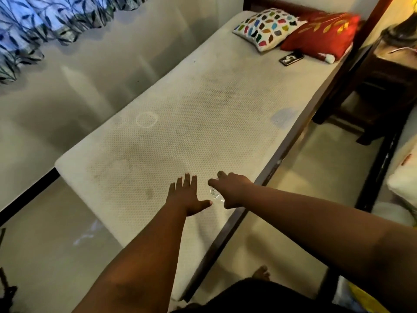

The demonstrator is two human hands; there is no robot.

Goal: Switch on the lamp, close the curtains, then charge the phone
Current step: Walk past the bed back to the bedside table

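A dark phone (291, 58) lies flat on the mattress (191, 123), just in front of the red pillow (322, 38). At the top right, the lit lamp's base (400, 30) stands on a dark wooden nightstand (388, 71), with a thin cable (404, 49) beside it. A blue leaf-patterned curtain (33, 26) hangs at the top left. Both my arms reach over the near end of the bed. My left hand (187, 197) is flat with its fingers spread and holds nothing. My right hand (232, 190) is curled around a small clear, shiny object (215, 194).
A white pillow with coloured patches (268, 28) lies beside the red one. A pale wall runs along the bed's left side. A strip of light floor (300, 177) separates this bed from another bed edge (404, 177) at the right. My bare foot (261, 273) shows below.
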